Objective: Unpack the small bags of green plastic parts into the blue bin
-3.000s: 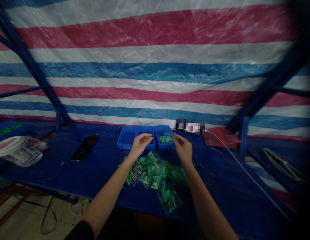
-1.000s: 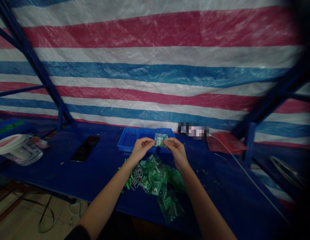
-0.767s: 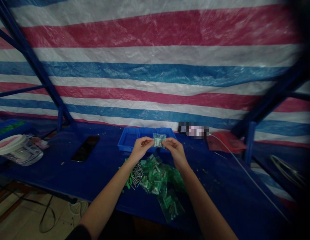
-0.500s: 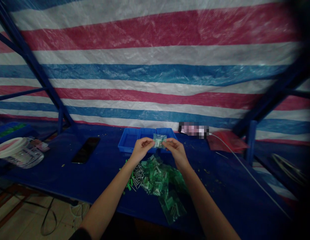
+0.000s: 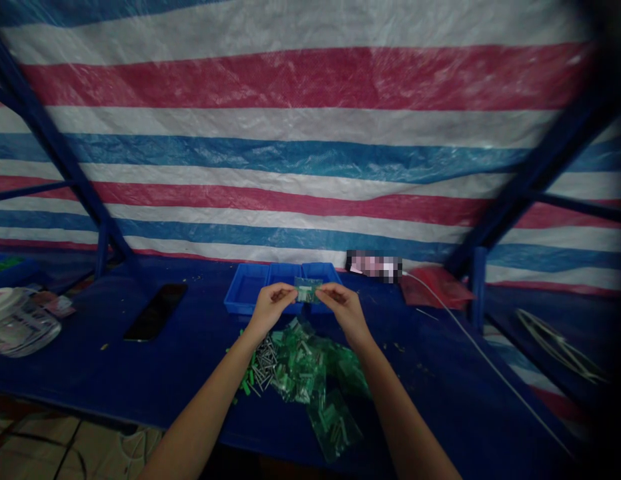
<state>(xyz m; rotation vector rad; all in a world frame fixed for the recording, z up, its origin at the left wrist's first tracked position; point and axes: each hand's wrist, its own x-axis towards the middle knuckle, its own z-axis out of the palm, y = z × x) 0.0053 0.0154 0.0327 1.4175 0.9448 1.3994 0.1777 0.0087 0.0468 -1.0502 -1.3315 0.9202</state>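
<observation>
A small clear greenish plastic bag (image 5: pixel 308 291) is stretched between my two hands, in front of the blue bins (image 5: pixel 246 308). My left hand (image 5: pixel 273 303) pinches its left edge and my right hand (image 5: pixel 342 305) pinches its right edge. Pale small parts show inside, too small to name. Below my hands lies a pile of similar filled bags (image 5: pixel 300 363) on the blue table (image 5: pixel 180 373). Left of the pile are loose metal screws (image 5: pixel 263 367) and green plastic plugs (image 5: pixel 247 385), partly hidden by my left forearm.
A dark phone (image 5: pixel 156 312) lies on the left of the table, with a white plastic bucket (image 5: pixel 21 323) beyond it. At the back right are a blurred-out device (image 5: pixel 374 265) with a white cable (image 5: pixel 463 333) and a red plastic bag (image 5: pixel 435 288). A striped tarp (image 5: pixel 300 153) hangs behind.
My view has shifted a little, so the table items sit further left and lower. Both hands still hold the small bag, which now looks flatter and wider.
</observation>
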